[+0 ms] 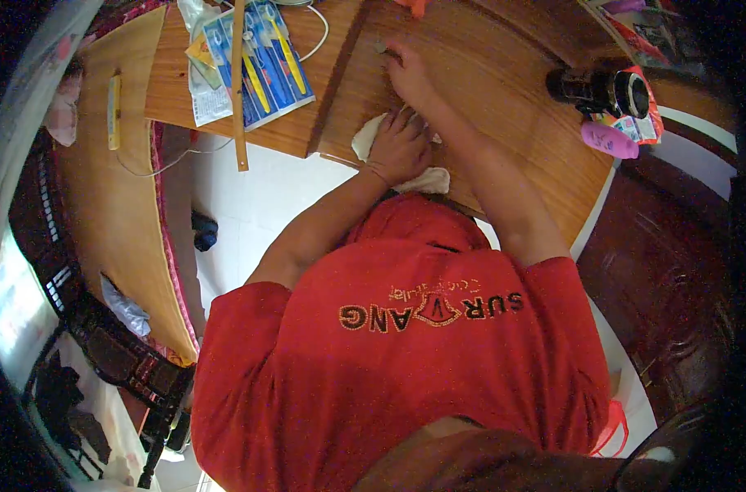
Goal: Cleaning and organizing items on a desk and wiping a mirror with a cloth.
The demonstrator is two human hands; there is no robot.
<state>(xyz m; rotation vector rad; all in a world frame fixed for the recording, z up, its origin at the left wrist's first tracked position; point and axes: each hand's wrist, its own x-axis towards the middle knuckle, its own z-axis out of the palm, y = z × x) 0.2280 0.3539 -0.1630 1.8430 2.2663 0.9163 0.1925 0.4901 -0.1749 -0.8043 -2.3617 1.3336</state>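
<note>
My left hand [400, 147] lies palm down over a pale cloth [431, 181] at the near edge of the wooden table [502, 129], its fingers holding the cloth there. Parts of the cloth show on both sides of the hand. Farther up the table, my right hand [406, 71] reaches past the left, its fingertips closed on a small greyish object [381, 47]. What that object is cannot be told at this size. The right forearm passes just beside the left hand.
Blue packs with yellow-handled tools [259, 67] lie at the upper left under a long wooden strip [240, 98]. A black cylindrical container [585, 89] and a pink bottle [609, 140] are at the right. An orange-red item [414, 6] is at the top edge.
</note>
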